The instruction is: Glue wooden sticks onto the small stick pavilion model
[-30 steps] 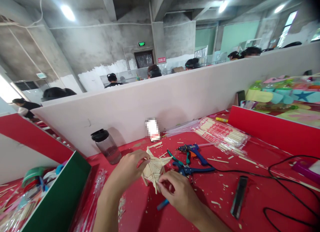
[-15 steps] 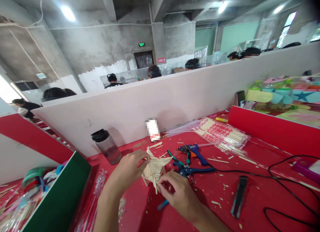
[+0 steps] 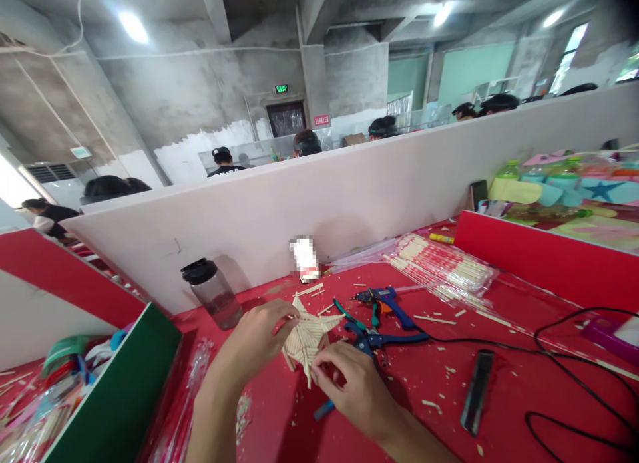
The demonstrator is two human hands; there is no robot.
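Observation:
A small wooden-stick model, shaped like a roof with pointed corners on short legs, stands on the red table before me. My left hand grips its upper left side, thumb and fingers closed at the edge. At the lower front corner, my right hand has thumb and forefinger pinched against the protruding stick. Whether a separate small piece lies between those fingertips is hidden. Just beyond my right hand are blue-handled cutters, green-handled pliers and a blue glue gun.
A dark-lidded water bottle stands at the left by the white partition. Bagged sticks lie at the back right. A black-handled tool and a black cable occupy the right. Wood scraps litter the red table.
My right hand has shifted slightly left, and the model's front corner has moved a little left with it. My left hand keeps its hold.

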